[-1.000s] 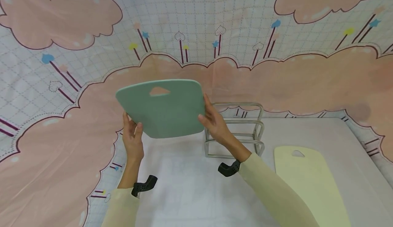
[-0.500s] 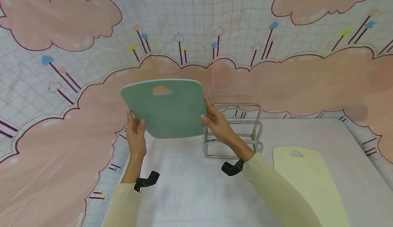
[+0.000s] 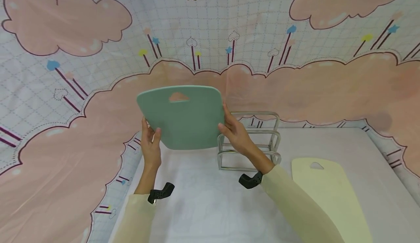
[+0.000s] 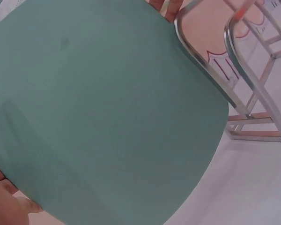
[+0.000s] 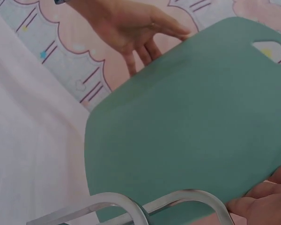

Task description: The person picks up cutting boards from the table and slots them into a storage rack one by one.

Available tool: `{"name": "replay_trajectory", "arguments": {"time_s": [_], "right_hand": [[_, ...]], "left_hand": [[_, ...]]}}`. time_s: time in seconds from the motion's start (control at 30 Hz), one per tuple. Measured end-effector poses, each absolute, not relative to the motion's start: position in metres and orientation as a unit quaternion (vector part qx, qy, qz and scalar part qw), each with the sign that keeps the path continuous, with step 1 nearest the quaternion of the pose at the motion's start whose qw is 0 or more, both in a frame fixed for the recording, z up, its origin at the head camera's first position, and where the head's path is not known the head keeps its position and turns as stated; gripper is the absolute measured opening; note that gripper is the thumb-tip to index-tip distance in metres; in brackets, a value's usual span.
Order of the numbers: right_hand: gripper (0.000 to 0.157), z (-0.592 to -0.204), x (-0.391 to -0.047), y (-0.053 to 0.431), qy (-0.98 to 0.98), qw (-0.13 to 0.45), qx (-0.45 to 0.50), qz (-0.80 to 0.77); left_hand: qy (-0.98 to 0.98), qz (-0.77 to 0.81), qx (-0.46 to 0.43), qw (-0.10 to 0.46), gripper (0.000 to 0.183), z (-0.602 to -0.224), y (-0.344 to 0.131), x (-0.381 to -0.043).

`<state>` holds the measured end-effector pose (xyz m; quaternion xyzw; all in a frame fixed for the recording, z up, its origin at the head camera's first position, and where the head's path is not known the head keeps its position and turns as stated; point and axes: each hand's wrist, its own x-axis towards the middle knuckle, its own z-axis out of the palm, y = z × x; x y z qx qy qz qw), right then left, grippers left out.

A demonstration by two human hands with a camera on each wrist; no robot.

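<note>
A green cutting board (image 3: 183, 122) with a handle slot near its top edge is held up above the white table. My left hand (image 3: 151, 146) grips its left edge, thumb in front and fingers behind. At the opposite edge my right hand (image 3: 236, 133) holds it the same way. Just right of the board stands a metal wire rack (image 3: 273, 137), partly covered by the right hand and forearm. In the right wrist view the board (image 5: 187, 122) overlaps the rack's curved bars (image 5: 187, 194). The left wrist view shows the board (image 4: 112, 112) close beside the rack (image 4: 260, 93).
A pale yellow cutting board (image 3: 328, 195) lies flat on the right of the table (image 3: 203, 206), partly under the right sleeve in view. Behind the table hangs a cloth (image 3: 311, 93) printed with clouds. Each wrist wears a black camera mount (image 3: 251, 181).
Both hands have carried the green board a little to the right, closer to the rack. The left hand moved right and slightly up. The rack and yellow board have stayed in place.
</note>
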<state>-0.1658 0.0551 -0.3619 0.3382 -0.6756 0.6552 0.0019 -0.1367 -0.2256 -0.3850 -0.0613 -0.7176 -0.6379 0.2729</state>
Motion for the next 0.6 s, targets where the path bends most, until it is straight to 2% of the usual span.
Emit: {"name": "replay_trajectory", "arguments": {"time_s": [0.17, 0.37, 0.6], "right_hand": [[0.072, -0.361, -0.165, 0.06, -0.701, 0.013, 0.322, 0.637], [0.062, -0.36, -0.165, 0.064, -0.716, 0.015, 0.308, 0.627], [0.066, -0.364, -0.166, 0.067, -0.711, 0.015, 0.299, 0.636]], "left_hand": [[-0.712, -0.646, -0.065, 0.268, 0.06, -0.388, -0.221, -0.137], [-0.708, -0.651, -0.067, 0.264, 0.062, -0.393, -0.217, -0.139], [-0.72, -0.637, -0.075, 0.265, 0.061, -0.397, -0.214, -0.143]]}}
